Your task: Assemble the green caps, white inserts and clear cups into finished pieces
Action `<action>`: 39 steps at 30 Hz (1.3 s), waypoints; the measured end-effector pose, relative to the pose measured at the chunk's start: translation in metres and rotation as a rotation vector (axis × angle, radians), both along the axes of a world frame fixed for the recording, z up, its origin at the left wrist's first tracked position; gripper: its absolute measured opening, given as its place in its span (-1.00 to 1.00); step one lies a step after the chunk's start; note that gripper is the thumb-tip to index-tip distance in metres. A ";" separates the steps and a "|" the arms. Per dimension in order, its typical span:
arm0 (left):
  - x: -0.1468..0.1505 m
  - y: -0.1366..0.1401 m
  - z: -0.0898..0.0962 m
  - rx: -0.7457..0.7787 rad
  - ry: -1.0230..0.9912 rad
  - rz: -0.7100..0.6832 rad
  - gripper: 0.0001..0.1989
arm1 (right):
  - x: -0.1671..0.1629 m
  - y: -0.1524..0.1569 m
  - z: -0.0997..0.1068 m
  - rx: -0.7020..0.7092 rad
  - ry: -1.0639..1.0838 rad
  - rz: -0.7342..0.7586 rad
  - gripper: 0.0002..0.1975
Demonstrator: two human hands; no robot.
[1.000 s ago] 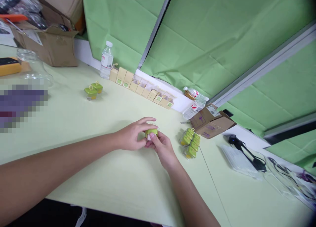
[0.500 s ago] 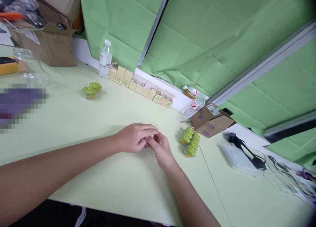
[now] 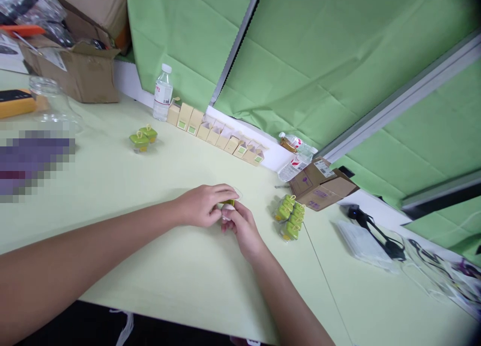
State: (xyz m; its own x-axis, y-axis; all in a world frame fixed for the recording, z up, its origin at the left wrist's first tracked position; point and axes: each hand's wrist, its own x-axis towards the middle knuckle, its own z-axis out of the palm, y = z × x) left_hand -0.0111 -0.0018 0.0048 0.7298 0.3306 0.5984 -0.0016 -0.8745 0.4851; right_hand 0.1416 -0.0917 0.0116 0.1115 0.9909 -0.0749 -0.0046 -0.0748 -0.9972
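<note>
My left hand (image 3: pixel 203 204) is closed, its fingers curled over a small green-lidded container (image 3: pixel 229 202) that they mostly hide. A clear rounded edge shows just past the fingertips. Against the left fingers, my right hand (image 3: pixel 245 229) pinches a small white rounded piece (image 3: pixel 227 211) under its thumb; what it is cannot be made out. To the right of the hands stands a cluster of small clear containers with green lids and yellow loops (image 3: pixel 289 216). Two more green-lidded containers (image 3: pixel 140 141) sit at the far left of the table.
Along the back edge runs a row of small beige boxes (image 3: pixel 215 134), beside an upright water bottle (image 3: pixel 163 93). More bottles (image 3: pixel 291 166) and a cardboard box (image 3: pixel 323 183) lie at the back right. Cables (image 3: pixel 432 266) spread farther right; a glass jar (image 3: pixel 50 98) stands left.
The hands have parted slightly, the left shifting a little up. More of the green lid and the white piece now shows between them. The whole view has shifted slightly.
</note>
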 end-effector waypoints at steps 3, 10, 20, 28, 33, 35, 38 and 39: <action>-0.003 0.006 -0.002 -0.083 -0.025 -0.005 -0.41 | 0.000 0.000 0.000 -0.030 -0.055 0.005 -0.88; 0.000 0.013 -0.011 -0.290 -0.011 0.091 -0.54 | 0.004 -0.002 0.001 -0.044 -0.279 0.017 -0.70; 0.003 0.023 -0.014 -0.697 -0.078 0.151 -0.73 | 0.017 -0.003 -0.008 0.197 -1.032 -0.121 -0.57; 0.004 0.023 -0.006 -1.090 -0.194 -0.018 -0.76 | 0.022 0.000 -0.011 0.206 -1.170 -0.123 -0.53; 0.001 0.020 0.005 -1.259 -0.256 -0.037 -0.81 | 0.021 -0.004 -0.007 0.291 -1.164 -0.138 -0.59; 0.001 0.018 0.006 -1.294 -0.256 -0.070 -0.82 | 0.019 -0.006 -0.003 0.365 -1.137 -0.163 -0.64; 0.003 0.015 0.005 -1.349 -0.232 -0.164 -0.80 | 0.014 -0.008 0.002 0.439 -1.039 -0.150 -0.70; 0.004 0.014 0.004 -1.371 -0.228 -0.203 -0.80 | 0.013 -0.009 0.003 0.446 -0.998 -0.132 -0.72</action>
State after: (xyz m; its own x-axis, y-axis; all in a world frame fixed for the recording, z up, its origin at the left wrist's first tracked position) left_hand -0.0074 0.0119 0.0086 0.7667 0.6420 0.0003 -0.2620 0.3125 0.9131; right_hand 0.1543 -0.1008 0.0147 0.0300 0.8823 0.4697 0.8370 0.2347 -0.4942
